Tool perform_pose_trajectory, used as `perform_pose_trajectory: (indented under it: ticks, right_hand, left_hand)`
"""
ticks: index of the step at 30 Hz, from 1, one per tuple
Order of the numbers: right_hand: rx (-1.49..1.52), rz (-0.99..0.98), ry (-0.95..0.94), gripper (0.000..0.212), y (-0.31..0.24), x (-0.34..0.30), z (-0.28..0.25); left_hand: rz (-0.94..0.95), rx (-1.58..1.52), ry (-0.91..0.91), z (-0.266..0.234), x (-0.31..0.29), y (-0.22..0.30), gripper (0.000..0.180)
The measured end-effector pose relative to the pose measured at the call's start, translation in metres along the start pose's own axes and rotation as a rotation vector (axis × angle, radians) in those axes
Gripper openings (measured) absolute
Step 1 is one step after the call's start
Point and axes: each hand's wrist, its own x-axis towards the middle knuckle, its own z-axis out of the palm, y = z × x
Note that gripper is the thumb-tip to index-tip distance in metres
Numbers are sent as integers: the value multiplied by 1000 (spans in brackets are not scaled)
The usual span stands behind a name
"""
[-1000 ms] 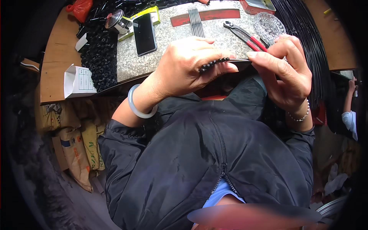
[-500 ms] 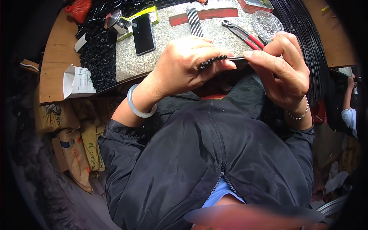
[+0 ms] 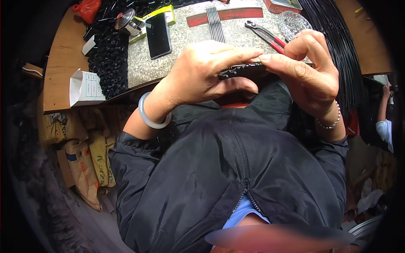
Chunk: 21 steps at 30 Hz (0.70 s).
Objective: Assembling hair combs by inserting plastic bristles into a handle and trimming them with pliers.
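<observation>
My left hand (image 3: 200,69) is raised in front of the table edge, holding a row of small black pieces (image 3: 236,71) between its fingers and thumb. Its index finger stretches along the top of the row, and the thumb stands below it. At the right end of the row, my right hand (image 3: 312,76) pinches with thumb and index finger; what lies in that pinch is hidden. Beyond my hands, several thin metal rods (image 3: 215,27) lie side by side across a red strip (image 3: 242,14). Red-handled pliers (image 3: 265,37) rest to their right.
A speckled board (image 3: 183,36) on the wooden table carries a phone (image 3: 159,36). To its left are a heap of black parts (image 3: 107,67), an open white box (image 3: 85,89) and a metal lidded pot (image 3: 128,22). A glass dish (image 3: 294,24) and long black rods (image 3: 333,46) lie right.
My right fingertips have moved slightly left, against my left index finger. The thin metal piece between my hands no longer shows, and the black row has turned in my left hand.
</observation>
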Motion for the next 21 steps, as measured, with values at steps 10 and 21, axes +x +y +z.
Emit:
perform_pose_trajectory:
  ticks: [10, 21]
  right_hand:
    - [3, -19, -27, 29, -3, 3, 3]
    - [169, -120, -62, 24, 3, 20, 5]
  left_hand:
    - [15, 62, -153, -8, -3, 0, 33]
    - [58, 108, -173, -5, 0, -1, 28]
